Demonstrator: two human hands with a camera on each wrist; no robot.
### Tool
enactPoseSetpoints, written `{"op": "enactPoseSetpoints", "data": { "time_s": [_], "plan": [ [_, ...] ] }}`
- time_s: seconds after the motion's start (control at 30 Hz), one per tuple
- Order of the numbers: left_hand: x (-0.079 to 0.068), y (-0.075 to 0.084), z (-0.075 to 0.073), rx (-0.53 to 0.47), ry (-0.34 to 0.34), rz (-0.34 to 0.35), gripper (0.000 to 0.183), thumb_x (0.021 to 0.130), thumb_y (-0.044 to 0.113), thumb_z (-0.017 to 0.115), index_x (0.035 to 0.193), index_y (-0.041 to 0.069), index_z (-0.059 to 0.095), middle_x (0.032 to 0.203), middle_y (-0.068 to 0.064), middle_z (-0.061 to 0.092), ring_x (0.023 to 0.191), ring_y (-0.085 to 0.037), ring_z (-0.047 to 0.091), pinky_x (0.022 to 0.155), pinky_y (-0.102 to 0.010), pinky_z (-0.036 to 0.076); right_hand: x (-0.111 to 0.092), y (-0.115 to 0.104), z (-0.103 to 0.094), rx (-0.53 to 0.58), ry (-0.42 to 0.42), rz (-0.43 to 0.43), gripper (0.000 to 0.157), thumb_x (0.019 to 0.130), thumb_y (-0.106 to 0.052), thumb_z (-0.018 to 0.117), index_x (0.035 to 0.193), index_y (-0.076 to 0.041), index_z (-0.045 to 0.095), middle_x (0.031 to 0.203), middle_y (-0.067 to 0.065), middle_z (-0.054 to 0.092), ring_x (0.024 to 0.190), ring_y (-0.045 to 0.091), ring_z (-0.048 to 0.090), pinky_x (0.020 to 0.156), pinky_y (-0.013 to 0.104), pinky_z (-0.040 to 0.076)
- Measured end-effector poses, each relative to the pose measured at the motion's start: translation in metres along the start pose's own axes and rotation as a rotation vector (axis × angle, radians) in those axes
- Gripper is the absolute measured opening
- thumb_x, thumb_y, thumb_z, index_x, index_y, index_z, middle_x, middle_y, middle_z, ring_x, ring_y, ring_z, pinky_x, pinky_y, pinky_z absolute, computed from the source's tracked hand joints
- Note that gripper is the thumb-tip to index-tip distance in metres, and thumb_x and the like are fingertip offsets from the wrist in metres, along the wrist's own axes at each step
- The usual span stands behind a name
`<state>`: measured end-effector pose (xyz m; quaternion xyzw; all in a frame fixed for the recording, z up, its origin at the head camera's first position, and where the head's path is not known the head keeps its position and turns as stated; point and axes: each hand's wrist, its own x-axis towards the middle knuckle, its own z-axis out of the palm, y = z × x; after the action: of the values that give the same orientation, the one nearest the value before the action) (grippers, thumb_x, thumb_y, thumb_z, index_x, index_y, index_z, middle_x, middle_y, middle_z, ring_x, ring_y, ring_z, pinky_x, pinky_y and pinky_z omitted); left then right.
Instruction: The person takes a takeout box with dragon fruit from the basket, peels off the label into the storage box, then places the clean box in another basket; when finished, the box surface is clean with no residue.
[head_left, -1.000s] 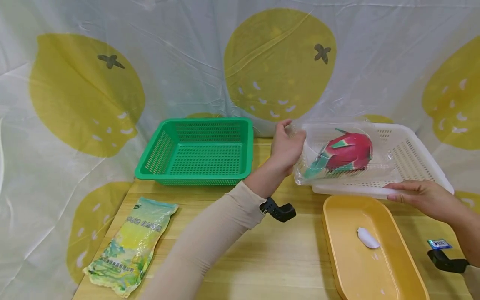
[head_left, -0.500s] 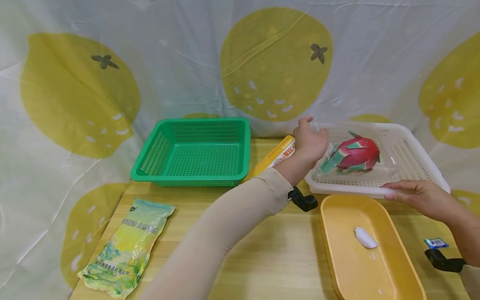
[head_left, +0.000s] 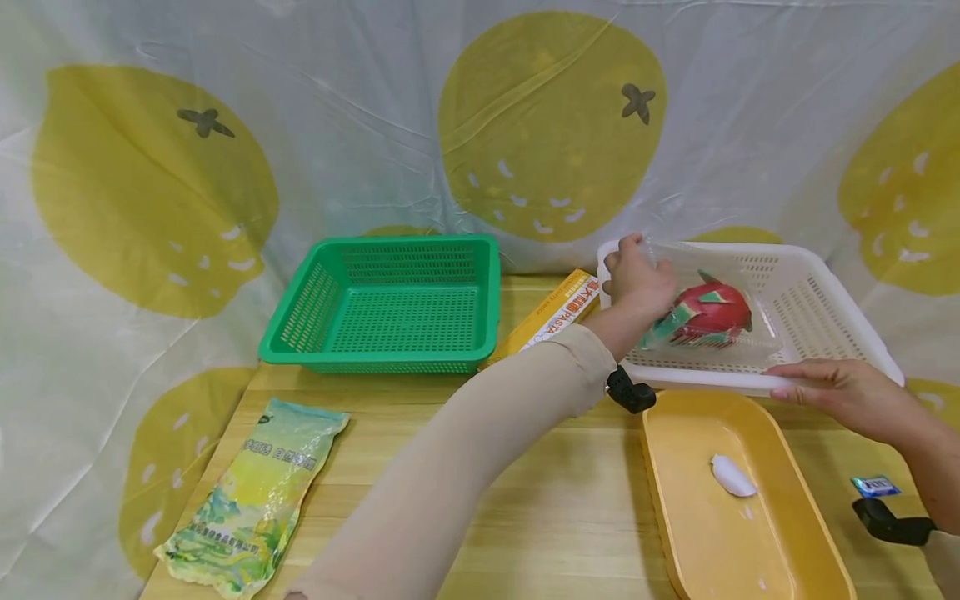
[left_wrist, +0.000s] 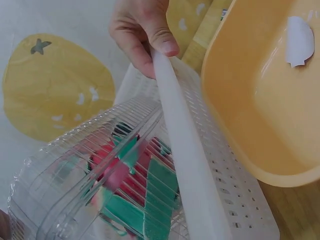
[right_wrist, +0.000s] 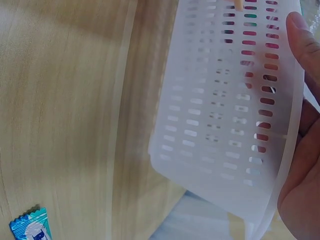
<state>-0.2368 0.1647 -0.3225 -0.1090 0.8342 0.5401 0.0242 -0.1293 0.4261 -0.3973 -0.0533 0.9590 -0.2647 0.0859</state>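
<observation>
My left hand (head_left: 640, 282) grips the left end of a clear plastic container (left_wrist: 60, 165) within the white perforated basket (head_left: 825, 312). A red dragon fruit (head_left: 720, 310) with green scales shows through the plastic; I cannot tell whether it lies inside the container or beneath it. My right hand (head_left: 843, 393) pinches the basket's front rim, thumb on one side and fingers on the other, as the left wrist view shows. From the right wrist, the basket's slotted wall appears close up, with red and green behind its slots.
An orange tray (head_left: 750, 542) holding a white scrap (head_left: 732, 476) stands before the white basket. A small blue wrapped packet (head_left: 875, 487) lies at right. Leftward are a yellow pasta box (head_left: 551, 315), a green basket (head_left: 412, 321) and a green-yellow food packet (head_left: 255, 500).
My left hand has moved right with the clear container, further over the white basket, uncovering the pasta box to view. The right hand has stayed on the basket rim.
</observation>
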Motion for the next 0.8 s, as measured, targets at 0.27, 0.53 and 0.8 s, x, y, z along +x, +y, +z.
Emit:
{"op": "enactPoseSetpoints", "data": {
  "time_s": [0.27, 0.53, 0.8],
  "plan": [
    [0.001, -0.002, 0.010, 0.070, -0.018, 0.015, 0.046, 0.097, 0.028, 0.066, 0.140, 0.038, 0.050, 0.137, 0.004, 0.050, 0.113, -0.029, 0.052, 0.082, -0.033, 0.049, 0.000, 0.002, 0.000, 0.012, 0.036, -0.021, 0.036, 0.093, -0.031, 0.077, 0.122, -0.010, 0.075, 0.111, -0.008, 0.073, 0.096, -0.024, 0.042, 0.070, 0.011, 0.043],
    [0.006, -0.008, 0.011, 0.126, -0.054, 0.029, 0.050, 0.091, 0.040, 0.074, 0.137, 0.043, 0.055, 0.132, -0.001, 0.046, 0.106, -0.027, 0.055, 0.076, -0.030, 0.050, -0.002, 0.000, 0.001, -0.003, -0.019, 0.008, 0.046, 0.096, -0.035, 0.072, 0.130, -0.005, 0.070, 0.132, 0.033, 0.063, 0.109, 0.000, 0.058, 0.077, 0.026, 0.050],
    [0.014, -0.015, 0.008, 0.283, -0.112, 0.116, 0.056, 0.090, 0.055, 0.070, 0.141, 0.037, 0.056, 0.135, 0.003, 0.061, 0.114, -0.019, 0.060, 0.093, -0.032, 0.049, 0.001, 0.003, 0.002, -0.007, 0.016, -0.014, 0.045, 0.093, -0.033, 0.076, 0.128, -0.004, 0.071, 0.130, 0.034, 0.063, 0.098, -0.028, 0.032, 0.069, 0.010, 0.040]
  ]
}}
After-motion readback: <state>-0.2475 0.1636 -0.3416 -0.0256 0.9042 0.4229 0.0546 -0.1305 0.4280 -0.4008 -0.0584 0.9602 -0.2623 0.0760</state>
